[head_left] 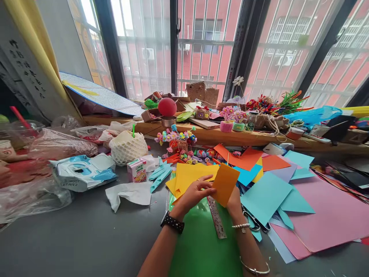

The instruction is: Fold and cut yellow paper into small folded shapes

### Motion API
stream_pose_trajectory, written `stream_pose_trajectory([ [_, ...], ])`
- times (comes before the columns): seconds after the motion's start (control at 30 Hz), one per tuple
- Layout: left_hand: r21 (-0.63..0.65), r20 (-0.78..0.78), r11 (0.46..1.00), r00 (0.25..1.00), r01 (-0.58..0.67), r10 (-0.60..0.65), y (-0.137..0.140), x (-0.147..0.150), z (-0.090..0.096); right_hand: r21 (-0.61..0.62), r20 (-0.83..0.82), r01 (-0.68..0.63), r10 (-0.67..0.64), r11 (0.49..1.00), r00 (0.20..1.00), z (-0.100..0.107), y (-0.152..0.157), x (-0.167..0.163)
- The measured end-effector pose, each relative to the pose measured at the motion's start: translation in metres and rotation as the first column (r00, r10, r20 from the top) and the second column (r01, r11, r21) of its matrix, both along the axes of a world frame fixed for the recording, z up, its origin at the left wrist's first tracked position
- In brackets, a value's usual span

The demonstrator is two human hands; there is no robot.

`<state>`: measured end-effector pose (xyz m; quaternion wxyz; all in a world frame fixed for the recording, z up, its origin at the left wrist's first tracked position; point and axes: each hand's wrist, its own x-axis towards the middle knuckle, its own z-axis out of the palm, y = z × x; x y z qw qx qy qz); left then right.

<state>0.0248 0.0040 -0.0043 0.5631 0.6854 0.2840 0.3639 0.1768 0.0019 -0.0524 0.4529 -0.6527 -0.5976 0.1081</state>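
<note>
An orange-yellow sheet of paper [225, 184] is held up between my two hands above the green mat [198, 238]. My left hand [197, 192] pinches its left edge with thumb and fingers. My right hand [235, 202] grips it from behind on the right side, its fingers mostly hidden by the sheet. A thin tan stick [228, 158] pokes up past the top edge; I cannot tell what it belongs to. Under the paper, a patterned ruler [216, 219] lies on the mat. Yellow paper sheets [187, 175] lie just beyond my left hand.
Blue paper sheets [266, 196], large pink sheets [331, 211] and scissors [256, 223] lie to the right. A wet-wipe pack [82, 173], a small carton [137, 170] and a white tissue [129, 194] sit left. Craft flowers [175, 140] stand ahead, below the cluttered window sill [207, 134].
</note>
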Motion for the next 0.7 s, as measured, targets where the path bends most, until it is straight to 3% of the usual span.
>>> stream_pose_trajectory([
  [0.1,-0.007,0.039,1.000,0.999,0.005,-0.005,0.000,0.005,-0.002,0.073,-0.053,-0.110,0.114,0.991,0.992,0.001,-0.002,-0.007],
  [0.2,-0.019,0.087,0.996,0.992,-0.092,0.093,0.000,0.010,-0.004,0.125,-0.105,-0.204,0.217,0.971,0.970,0.004,-0.005,-0.016],
  [0.27,-0.071,0.128,0.982,0.975,-0.175,0.183,0.001,0.011,-0.006,0.034,-0.115,-0.229,0.232,0.973,0.966,0.006,-0.005,-0.019],
  [0.37,-0.185,0.182,0.964,0.957,-0.192,0.225,0.003,0.010,-0.009,-0.059,-0.112,-0.249,0.242,0.967,0.964,0.009,-0.003,-0.019],
  [0.5,-0.277,0.193,0.947,0.956,-0.163,0.221,0.001,0.007,-0.008,-0.061,-0.145,-0.375,0.364,0.925,0.920,0.015,-0.002,-0.012],
  [0.6,-0.292,0.186,0.950,0.967,-0.113,0.172,-0.002,0.005,-0.004,-0.170,-0.209,-0.501,0.466,0.849,0.860,0.024,-0.003,-0.008],
  [0.7,-0.276,0.189,0.960,0.977,-0.045,0.100,-0.004,0.001,0.000,-0.277,-0.278,-0.552,0.485,0.786,0.829,0.036,-0.005,-0.008],
])
